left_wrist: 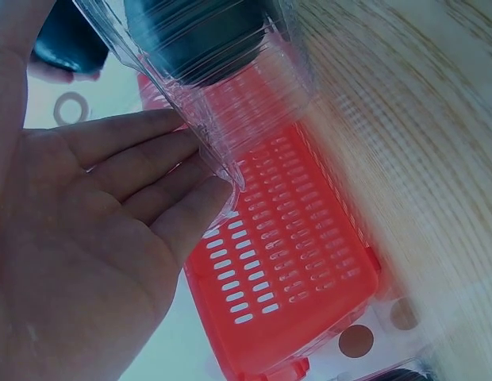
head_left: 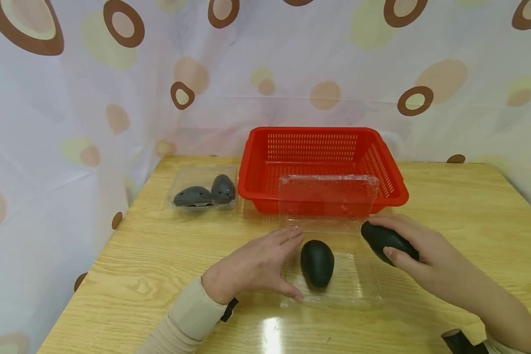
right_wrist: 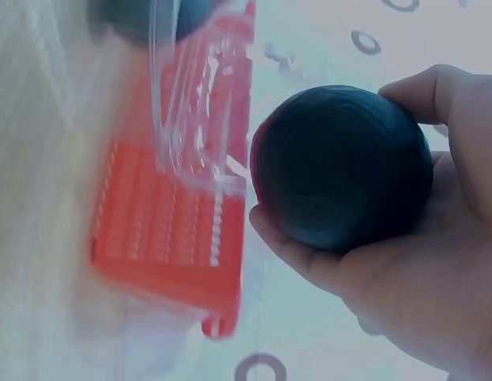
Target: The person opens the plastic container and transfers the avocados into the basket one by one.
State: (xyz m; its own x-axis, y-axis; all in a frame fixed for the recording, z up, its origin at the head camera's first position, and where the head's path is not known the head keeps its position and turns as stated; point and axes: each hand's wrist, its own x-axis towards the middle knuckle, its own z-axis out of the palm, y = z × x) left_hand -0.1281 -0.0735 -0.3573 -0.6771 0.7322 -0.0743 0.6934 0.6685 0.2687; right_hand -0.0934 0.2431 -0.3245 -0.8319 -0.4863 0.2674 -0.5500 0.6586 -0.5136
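My right hand [head_left: 429,253] grips a dark green avocado [head_left: 384,241], thumb on one side and fingers on the other, above the right side of a clear plastic clamshell box [head_left: 354,278]. The box lies on the table with its lid [head_left: 327,196] raised toward the back. Inside its left half is another avocado [head_left: 317,263]. At the box's left side is my left hand [head_left: 261,265], thumb near the front corner and fingers by the back one. In the left wrist view its nearly straight fingers [left_wrist: 163,171] touch the plastic edge.
Behind the lid stands a red plastic basket [head_left: 256,196] with slotted walls. Left of it, a clear box [head_left: 181,177] holds two dark avocados [head_left: 223,189]. A patterned curtain [head_left: 292,59] hangs behind the wooden table [head_left: 150,275].
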